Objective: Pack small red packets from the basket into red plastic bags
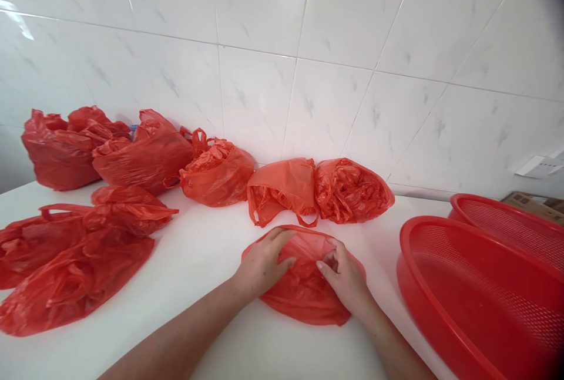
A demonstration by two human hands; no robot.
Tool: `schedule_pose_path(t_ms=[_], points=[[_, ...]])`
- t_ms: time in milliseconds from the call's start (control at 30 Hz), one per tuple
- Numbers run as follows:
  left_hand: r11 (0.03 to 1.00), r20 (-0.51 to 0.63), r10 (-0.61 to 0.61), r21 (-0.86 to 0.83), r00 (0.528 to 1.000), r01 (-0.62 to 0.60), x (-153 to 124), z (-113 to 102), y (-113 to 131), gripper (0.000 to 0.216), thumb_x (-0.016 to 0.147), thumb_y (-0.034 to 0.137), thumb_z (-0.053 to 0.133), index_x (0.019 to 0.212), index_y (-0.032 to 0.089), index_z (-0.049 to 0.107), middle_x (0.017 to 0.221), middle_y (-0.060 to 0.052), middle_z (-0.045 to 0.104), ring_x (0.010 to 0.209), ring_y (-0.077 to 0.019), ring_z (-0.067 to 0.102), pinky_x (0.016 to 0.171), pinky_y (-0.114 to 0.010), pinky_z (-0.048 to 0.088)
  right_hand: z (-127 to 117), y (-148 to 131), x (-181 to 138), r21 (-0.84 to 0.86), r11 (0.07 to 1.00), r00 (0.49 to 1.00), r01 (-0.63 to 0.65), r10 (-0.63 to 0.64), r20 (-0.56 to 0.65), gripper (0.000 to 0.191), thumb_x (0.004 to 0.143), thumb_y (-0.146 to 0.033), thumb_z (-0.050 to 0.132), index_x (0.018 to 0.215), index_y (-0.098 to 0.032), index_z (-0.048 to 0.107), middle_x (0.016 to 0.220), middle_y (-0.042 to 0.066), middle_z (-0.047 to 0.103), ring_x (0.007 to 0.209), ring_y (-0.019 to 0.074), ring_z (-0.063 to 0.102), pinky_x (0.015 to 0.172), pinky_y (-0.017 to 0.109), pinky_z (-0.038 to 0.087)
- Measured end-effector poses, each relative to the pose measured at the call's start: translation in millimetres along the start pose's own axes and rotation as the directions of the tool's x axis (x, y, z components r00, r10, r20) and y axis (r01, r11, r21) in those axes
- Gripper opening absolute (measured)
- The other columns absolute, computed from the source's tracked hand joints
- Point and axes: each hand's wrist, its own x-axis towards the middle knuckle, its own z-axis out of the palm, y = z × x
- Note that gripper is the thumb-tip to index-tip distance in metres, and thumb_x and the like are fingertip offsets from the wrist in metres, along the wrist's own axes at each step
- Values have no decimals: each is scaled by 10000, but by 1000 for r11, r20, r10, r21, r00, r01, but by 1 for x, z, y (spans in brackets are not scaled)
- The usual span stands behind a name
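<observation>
A red plastic bag (304, 286) lies on the white table in front of me, bunched into a rounded shape with crumpled film inside its rim. My left hand (267, 259) rests on its left side, fingers stretched along the far rim and thumb apart over the middle. On the right side, my right hand (346, 280) touches the bag with curved fingers, its thumb apart from them. Neither hand shows a clear grip on the film. Just behind stand two more stuffed red bags, one with loop handles (284, 177) and one round and crumpled (352, 189).
More filled red bags (141, 154) line the tiled wall (255, 92) toward the left. Other red bags (79, 268) lie at the table's left front. Two red perforated plastic baskets (458, 286) stand at the right, with cardboard (535, 207) behind them.
</observation>
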Motion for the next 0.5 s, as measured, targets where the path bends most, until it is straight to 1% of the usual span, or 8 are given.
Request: schedule_pose_path(t_ms=[67,100,133,233,300,400,500], points=[[991,-46,-134,-35,990,133,2,4,-8,525,784,244,549,1292,304,428,1284,-15,513,792,-144,617,779,-294,488,1,1,0,-1,1000,1000,-4,4,27,457,819,-380,469,1243,-258,347,852,-20,586,686,157,565,698,323,460],[983,-57,-180,-51,982,177,3,6,-12,535,782,251,550,1298,304,424,1280,-17,519,794,-148,620,788,-297,484,1,1,0,-1,1000,999,-5,5,37,452,817,-382,471,1238,-263,356,848,-23,585,667,152,560,688,317,457],[977,-63,-209,-65,976,205,4,7,-15,538,778,255,552,1299,299,427,1275,-19,527,836,-160,621,812,-299,475,1,2,0,0,1000,999,-4,4,48,445,815,-383,474,1233,-270,370,849,-25,586,660,149,558,681,312,454],[969,-56,-240,-76,969,236,6,9,-22,557,758,265,569,1300,276,439,1287,-33,528,1044,-206,571,911,-306,424,1,3,0,11,1000,998,2,-3,68,413,811,-378,484,1210,-292,424,855,-27,584,671,150,556,675,303,448],[967,-37,-248,-64,968,245,6,8,-23,591,736,275,589,1306,261,434,1312,-39,512,1131,-217,522,949,-303,397,0,3,-1,51,999,996,5,-9,84,377,814,-373,487,1182,-291,466,837,-27,581,668,150,547,675,302,446],[965,-16,-263,-27,965,262,7,7,-22,644,705,276,611,1319,251,419,1323,-42,502,1170,-219,493,962,-299,383,-1,3,-2,184,983,995,0,-18,97,310,829,-386,483,1109,-262,533,818,-12,577,685,153,539,674,296,447],[963,-10,-269,9,963,269,6,5,-21,644,695,272,608,1311,261,420,1312,-37,510,1154,-221,501,948,-302,389,-2,3,-1,335,942,998,-10,-12,62,291,834,-419,492,1033,-224,576,804,4,572,673,147,525,653,285,451]])
